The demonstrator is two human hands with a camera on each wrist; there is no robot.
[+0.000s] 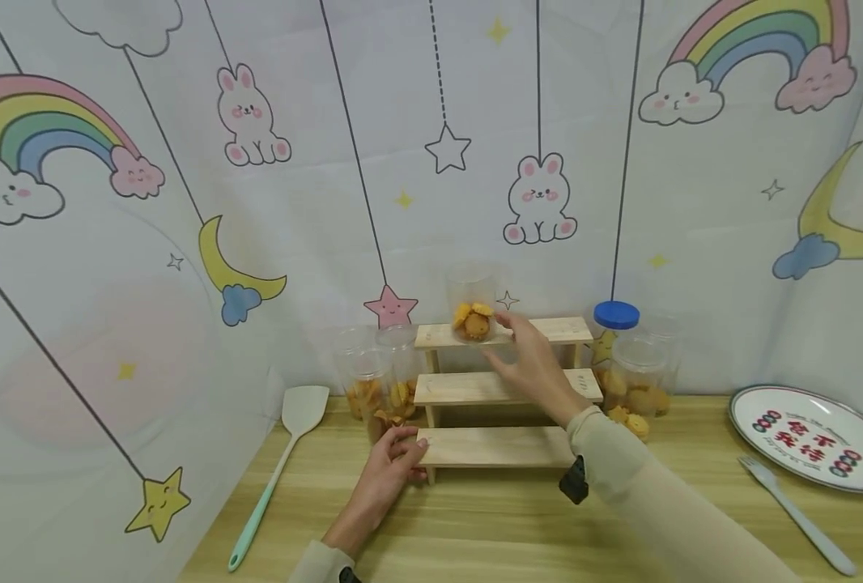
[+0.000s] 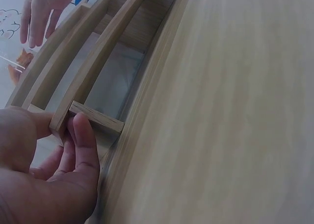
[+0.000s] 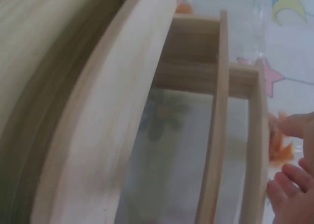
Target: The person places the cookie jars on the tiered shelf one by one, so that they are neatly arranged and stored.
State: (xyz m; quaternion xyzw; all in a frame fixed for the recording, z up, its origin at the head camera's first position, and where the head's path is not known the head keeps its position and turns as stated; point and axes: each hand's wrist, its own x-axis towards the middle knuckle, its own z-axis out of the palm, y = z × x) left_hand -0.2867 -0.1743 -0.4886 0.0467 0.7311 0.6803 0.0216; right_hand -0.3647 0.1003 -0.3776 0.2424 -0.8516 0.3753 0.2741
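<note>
A three-step wooden display shelf (image 1: 500, 447) stands on the table against the backdrop. My left hand (image 1: 382, 479) pinches the left end of its lowest step, thumb on one face and fingers on the other, as the left wrist view shows. On the top step, towards the left, a clear jar (image 1: 473, 289) stands upright with yellow and brown cookies (image 1: 477, 325) in its lower part. Close to the right side of that jar is my right hand (image 1: 537, 368), its fingers spread and loosely bent. Whether a fingertip touches the jar I cannot tell.
Clear jars of cookies (image 1: 367, 389) stand left of the shelf. More jars (image 1: 639, 372) are at its right, near a blue lid (image 1: 616, 314). A spatula (image 1: 277, 478) lies at left; a printed plate (image 1: 814, 433) and a fork (image 1: 796, 514) are at right.
</note>
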